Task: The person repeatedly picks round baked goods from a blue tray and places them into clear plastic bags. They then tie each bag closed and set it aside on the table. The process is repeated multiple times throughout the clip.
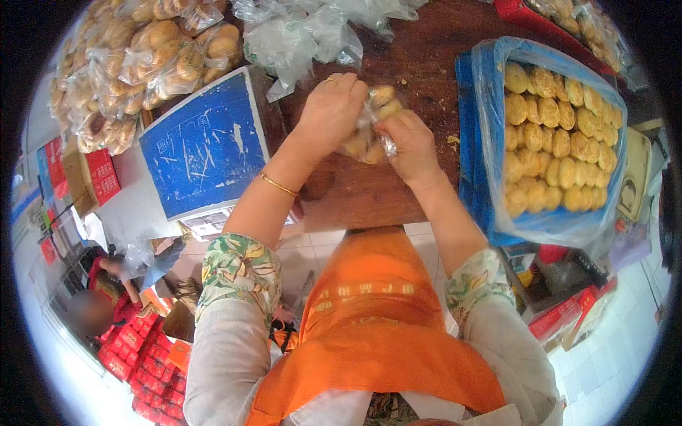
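Note:
A clear plastic bag of round baked pastries (367, 144) lies on the brown wooden table (373, 197) between my hands. My left hand (337, 106), with a ring on one finger, grips the bag's plastic from its left side. On the other side, my right hand (407, 141) pinches a gathered part of the same bag, its fingertips at the crumpled plastic. To the right, a blue crate lined with clear plastic (482, 133) holds rows of golden baked pastries (557, 138). Empty clear plastic bags (298, 40) are heaped beyond my left hand.
Bagged pastries (154, 58) are piled at the upper left. Below them stands a scratched blue-topped surface (205, 144). A red-edged container (559, 32) with bagged pastries is at the upper right. Red boxes (154, 367) and a person (114, 287) are at lower left. Crumbs dot the table.

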A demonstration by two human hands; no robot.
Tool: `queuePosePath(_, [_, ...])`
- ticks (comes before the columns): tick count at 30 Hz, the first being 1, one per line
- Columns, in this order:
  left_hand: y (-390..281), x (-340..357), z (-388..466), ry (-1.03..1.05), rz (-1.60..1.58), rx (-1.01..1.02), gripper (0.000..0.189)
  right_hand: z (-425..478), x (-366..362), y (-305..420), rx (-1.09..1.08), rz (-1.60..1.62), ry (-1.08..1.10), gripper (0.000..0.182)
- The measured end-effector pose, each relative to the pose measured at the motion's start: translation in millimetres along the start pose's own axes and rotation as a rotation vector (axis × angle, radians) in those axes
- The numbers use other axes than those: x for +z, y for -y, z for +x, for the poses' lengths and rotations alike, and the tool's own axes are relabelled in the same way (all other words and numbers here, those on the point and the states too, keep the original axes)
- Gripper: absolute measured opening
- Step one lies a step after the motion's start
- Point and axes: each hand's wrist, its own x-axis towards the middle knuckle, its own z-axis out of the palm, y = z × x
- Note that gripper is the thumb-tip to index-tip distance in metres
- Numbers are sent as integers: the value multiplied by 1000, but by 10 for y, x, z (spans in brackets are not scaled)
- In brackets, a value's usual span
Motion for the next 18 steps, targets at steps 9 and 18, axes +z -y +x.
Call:
queuePosePath(9, [-429, 414, -517, -652, -665, -829, 33, -368, -39, -248, 607, 280, -324, 34])
queuePosePath(18, [-615, 753, -570, -511, -1229, -1265, 43, -247, 236, -496, 624, 211, 13, 45])
